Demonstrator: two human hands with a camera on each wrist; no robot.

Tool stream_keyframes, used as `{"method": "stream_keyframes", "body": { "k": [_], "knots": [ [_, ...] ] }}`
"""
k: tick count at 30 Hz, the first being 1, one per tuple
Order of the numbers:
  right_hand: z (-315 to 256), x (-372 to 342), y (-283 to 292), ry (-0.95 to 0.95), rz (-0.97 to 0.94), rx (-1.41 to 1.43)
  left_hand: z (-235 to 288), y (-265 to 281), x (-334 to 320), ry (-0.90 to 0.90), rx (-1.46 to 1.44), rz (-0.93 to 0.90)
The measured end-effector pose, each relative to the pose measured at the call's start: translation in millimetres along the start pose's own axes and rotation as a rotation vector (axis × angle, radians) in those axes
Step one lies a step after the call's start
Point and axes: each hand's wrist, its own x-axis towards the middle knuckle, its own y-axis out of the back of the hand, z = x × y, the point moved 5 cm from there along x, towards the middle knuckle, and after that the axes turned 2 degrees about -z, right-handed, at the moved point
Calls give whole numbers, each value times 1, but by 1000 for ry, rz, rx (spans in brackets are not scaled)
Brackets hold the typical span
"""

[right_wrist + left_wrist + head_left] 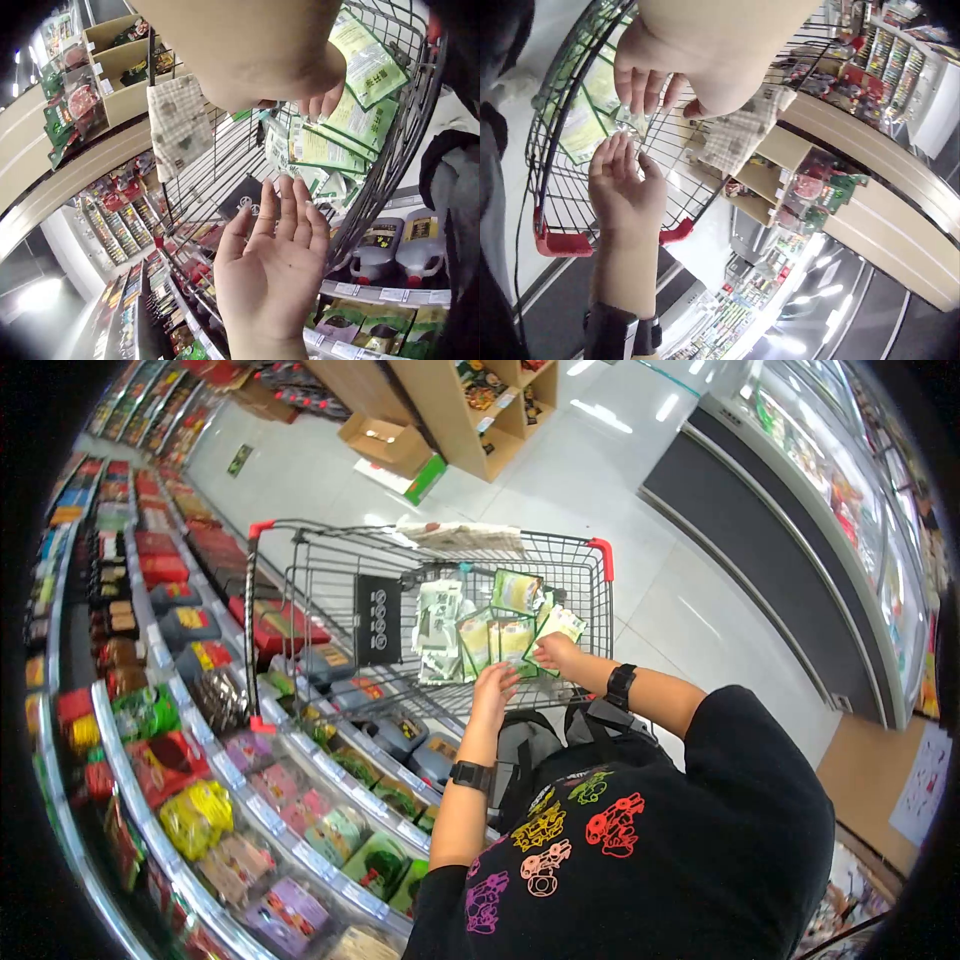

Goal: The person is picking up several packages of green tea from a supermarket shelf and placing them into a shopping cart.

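My left hand (494,692) hovers palm-up over the near side of a wire shopping cart (335,532), its fingers fairly straight in the right wrist view. Close by, my right hand (557,652) reaches over the cart, fingertips right at the edge of a light green packet (562,624). In the left wrist view the right hand's fingers lie together and its thumb stands apart. Several flat green packets (367,60) overlap inside the cart. Beside them lie silvery-white packets (438,622) with dark print. The right hand's wrist hides part of its own fingers in the right wrist view.
A checked cloth (180,124) hangs over the cart's far rim. Shelves of packaged goods (290,840) and dark jugs (185,622) run along the left. An open carton (390,445) sits on the floor ahead, by a wooden rack (480,420). A freezer case (770,530) stands right.
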Motion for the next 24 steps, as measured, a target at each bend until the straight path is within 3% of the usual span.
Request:
{"method": "stream_keyframes", "body": {
  "k": [5,8,12,13,15,16,20,22,24],
  "knots": [
    [31,47,-2,-103,48,103,-24,38,80,262,-104,-9],
    [45,72,0,-164,199,39,5,35,86,338,106,-10],
    [65,99,-1,-89,234,-155,8,70,135,214,411,-94],
    [65,103,1,22,360,-305,11,74,141,216,417,-91],
    [62,92,3,-78,383,-307,11,81,152,282,401,-59],
    [54,85,3,-268,453,-191,7,84,158,339,373,-27],
    [78,97,28,-313,645,-196,-39,109,186,507,208,-17],
    [58,81,30,-332,669,-178,-39,97,180,518,297,7],
    [92,107,54,-267,757,-174,-49,93,181,526,328,-21]
  ]
}}
